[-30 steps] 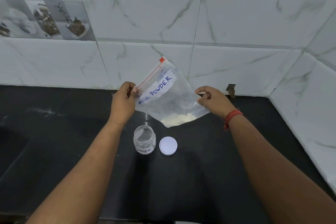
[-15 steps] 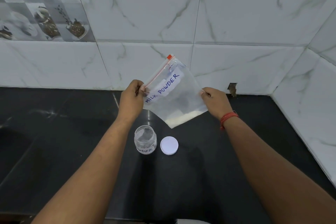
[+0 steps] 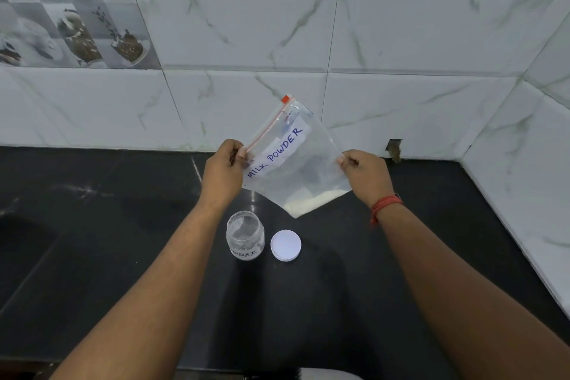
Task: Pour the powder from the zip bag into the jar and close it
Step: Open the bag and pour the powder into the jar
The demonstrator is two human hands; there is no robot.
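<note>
I hold a clear zip bag (image 3: 303,168) labelled MILK POWDER in the air above the black counter, tilted so one corner points down. A little white powder (image 3: 311,202) lies in that low corner. My left hand (image 3: 223,171) pinches the end of the orange zip strip, and my right hand (image 3: 367,174) pinches the bag's right edge. Below the bag stands a small clear jar (image 3: 245,235), upright and without its lid. Its white round lid (image 3: 286,245) lies flat just to the right of it.
The black counter (image 3: 92,256) meets white marble wall tiles (image 3: 401,40) at the back and on the right. A small dark notch (image 3: 394,149) marks the wall base at the back right.
Both hands have lifted the bag slightly and drawn its sides apart a little. The jar and lid have not moved.
</note>
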